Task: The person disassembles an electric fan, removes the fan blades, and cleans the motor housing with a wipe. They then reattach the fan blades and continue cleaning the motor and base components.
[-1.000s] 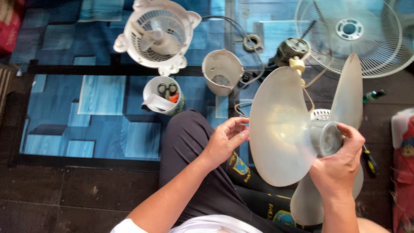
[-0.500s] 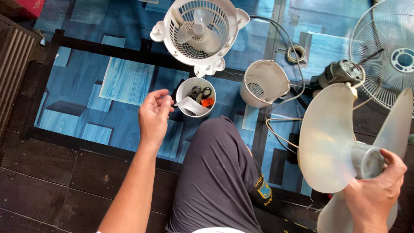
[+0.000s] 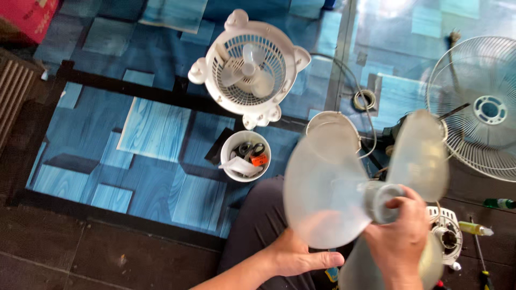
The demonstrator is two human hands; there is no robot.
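While the right hand (image 3: 400, 228) is closed around the hub of a translucent fan blade (image 3: 328, 188), thumb and fingers wrapped on the grey centre, the blade is held above the lap, blurred, its three lobes spreading left, up-right and down. The left hand (image 3: 301, 258) lies half open, fingers straight and together, against the dark trouser leg (image 3: 258, 225) just below the blade's left lobe; whether it touches the blade cannot be told.

A white round cup (image 3: 245, 156) holding small parts, one of them orange, stands on the blue patterned mat (image 3: 145, 134) near its lower edge, just left of the blade. A small white fan housing (image 3: 250, 67) lies beyond it toward the mat's far edge. A wire fan guard (image 3: 481, 113) rests at the right edge of the floor. A red-pink box (image 3: 29, 16) sits in the far left corner. Screwdrivers (image 3: 481, 252) lie at the lower right, beside a white motor part (image 3: 446, 231).
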